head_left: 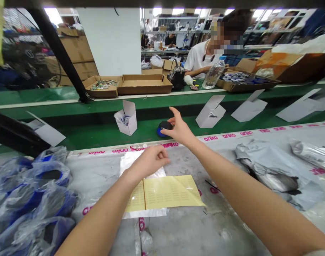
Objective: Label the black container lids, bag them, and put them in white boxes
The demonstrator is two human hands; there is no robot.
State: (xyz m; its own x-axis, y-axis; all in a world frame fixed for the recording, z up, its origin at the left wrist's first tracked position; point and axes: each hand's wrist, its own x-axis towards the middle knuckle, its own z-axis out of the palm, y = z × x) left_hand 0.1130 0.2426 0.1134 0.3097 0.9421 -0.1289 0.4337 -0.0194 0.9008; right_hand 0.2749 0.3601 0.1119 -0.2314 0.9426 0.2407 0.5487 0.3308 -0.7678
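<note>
From my remote seat I see the blue-and-black round item (164,125) on the green surface (98,131), between two white boxes (129,123). My right hand (181,128) brackets it with thumb and bent fingers, forefinger stretched out; I cannot tell whether they pinch. My left hand (151,159) curls loosely near the yellow sheet (174,193), its grip unclear.

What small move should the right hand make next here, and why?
Probably close the right hand more fully on the blue-and-black item: the thumb is at it, but the index finger stands clear. How firm the grip is, I cannot tell.
</note>
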